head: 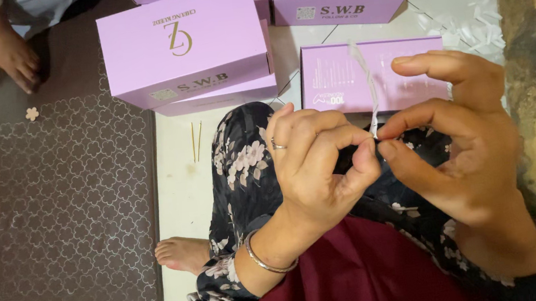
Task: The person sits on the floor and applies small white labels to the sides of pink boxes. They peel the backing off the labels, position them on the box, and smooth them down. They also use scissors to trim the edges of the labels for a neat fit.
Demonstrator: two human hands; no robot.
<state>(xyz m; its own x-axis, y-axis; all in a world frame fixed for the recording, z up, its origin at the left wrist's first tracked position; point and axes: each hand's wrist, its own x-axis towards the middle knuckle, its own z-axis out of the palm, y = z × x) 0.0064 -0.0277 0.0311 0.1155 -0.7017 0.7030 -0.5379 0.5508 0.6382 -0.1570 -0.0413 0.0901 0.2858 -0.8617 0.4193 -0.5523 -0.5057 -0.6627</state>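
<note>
Your left hand (pixel 322 165) and right hand (pixel 464 145) pinch a white strip (pixel 369 95) between closed fingertips; judged mid-peel, next needing a steady pull apart.

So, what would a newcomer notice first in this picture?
Two hands, left hand and right hand, meet at centre and pinch a thin white strip between their fingertips. Behind them, lilac boxes are stacked on the floor. Another person's hand rests at top left.
</note>
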